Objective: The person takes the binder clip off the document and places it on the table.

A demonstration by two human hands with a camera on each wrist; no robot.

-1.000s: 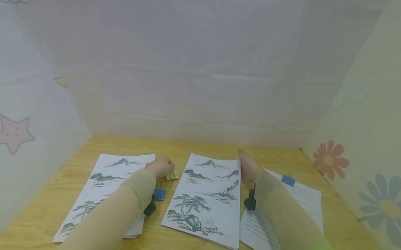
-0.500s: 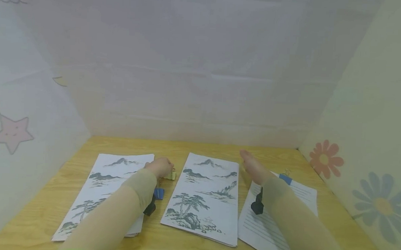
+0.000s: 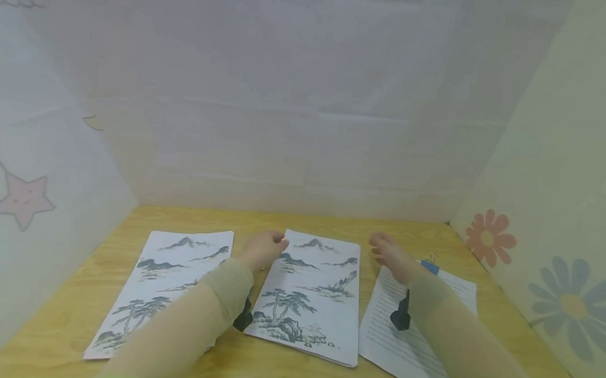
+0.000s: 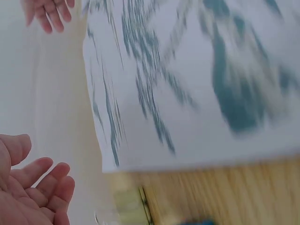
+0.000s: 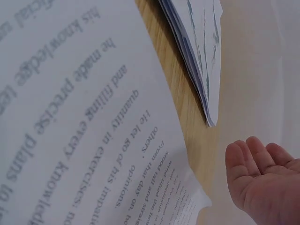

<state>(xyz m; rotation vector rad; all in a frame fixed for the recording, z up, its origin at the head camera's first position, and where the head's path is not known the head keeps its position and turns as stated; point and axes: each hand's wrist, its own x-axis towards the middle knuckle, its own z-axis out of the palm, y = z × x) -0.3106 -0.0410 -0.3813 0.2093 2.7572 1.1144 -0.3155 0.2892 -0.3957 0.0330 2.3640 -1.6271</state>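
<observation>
In the head view, a stack of paper (image 3: 310,296) printed with an ink landscape lies mid-table. My left hand (image 3: 263,249) is at its upper left corner, fingers loosely bent and holding nothing in the left wrist view. Close by that hand lie a yellow binder clip (image 4: 131,206) and a blue binder clip (image 4: 199,222), both mostly hidden from the head camera. My right hand (image 3: 392,258) hovers off the stack's right side, near the top of some text sheets (image 3: 403,329). Its relaxed, slightly bent fingers (image 5: 255,157) hold nothing in the right wrist view.
Another landscape stack (image 3: 172,279) lies on the left, partly under my left forearm. A second blue binder clip (image 3: 430,267) grips the top edge of the text sheets. Pale cloth walls (image 3: 305,127) enclose the wooden table (image 3: 48,324) at the back and sides.
My left hand has left the yellow binder clip and moved right to the middle stack's upper corner. My right hand has drifted right, away from the stack's edge, its fingers now more bent.
</observation>
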